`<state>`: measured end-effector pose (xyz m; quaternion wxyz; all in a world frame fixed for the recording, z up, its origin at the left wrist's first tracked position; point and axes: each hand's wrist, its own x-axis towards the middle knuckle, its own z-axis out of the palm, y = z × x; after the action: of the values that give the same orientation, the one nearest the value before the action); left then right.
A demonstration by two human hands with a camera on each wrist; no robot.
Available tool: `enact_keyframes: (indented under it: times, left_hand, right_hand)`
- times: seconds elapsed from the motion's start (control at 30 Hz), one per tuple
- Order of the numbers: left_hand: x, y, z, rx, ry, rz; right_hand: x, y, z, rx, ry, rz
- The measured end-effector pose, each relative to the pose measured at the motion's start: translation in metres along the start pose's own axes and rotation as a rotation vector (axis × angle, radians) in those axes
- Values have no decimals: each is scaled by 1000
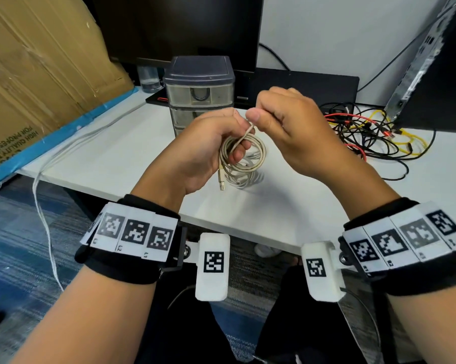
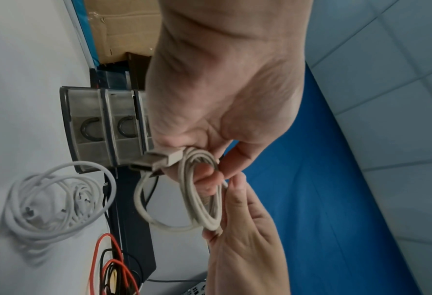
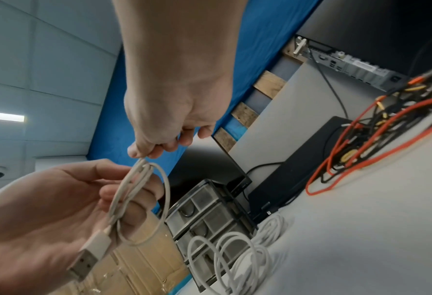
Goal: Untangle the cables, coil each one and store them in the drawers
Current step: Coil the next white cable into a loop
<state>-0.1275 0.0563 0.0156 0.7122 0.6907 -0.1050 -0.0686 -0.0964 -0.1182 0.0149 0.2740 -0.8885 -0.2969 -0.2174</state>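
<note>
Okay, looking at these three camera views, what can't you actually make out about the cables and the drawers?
- Beige cable: its far end is hidden in the right hand's grip in every view.
- Drawer unit: the lower drawers sit behind the left hand in the head view; contents blurred through frosted fronts.
- Tangled pile: cable count and plug types too small and overlapped.
- White cable coil: mostly behind the beige coil in the head view; its plugs are blurred in the wrist views.

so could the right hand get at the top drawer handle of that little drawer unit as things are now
Probably not yet. The top drawer handle faces the person with nothing in front of it, but the right hand pinches the end of the beige cable, whose coil the left hand holds. It would have to let go first.
</note>
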Motion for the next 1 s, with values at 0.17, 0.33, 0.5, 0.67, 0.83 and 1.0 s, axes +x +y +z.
enact_keyframes:
  times: [0.17, 0.33, 0.5, 0.67, 0.83, 1.0]
  left_hand:
    - [2, -3, 5, -48, 71, 19]
    - [5, -4, 7, -14, 100, 27]
    - [7, -4, 7, 13, 111, 10]
    - [8, -1, 1, -5, 44, -4]
    - [8, -3, 1, -79, 110, 17]
    - [8, -2, 4, -36, 165, 71]
  right_hand:
    - [-3, 7, -9, 102, -144, 40]
    - [-2, 3, -34, 127, -279, 22]
    - [2, 3, -38, 29, -256, -45]
    - [6, 6, -19, -38, 11, -124]
    - [1, 3, -2, 358, 21, 177]
    - [0, -3, -3, 599, -50, 311]
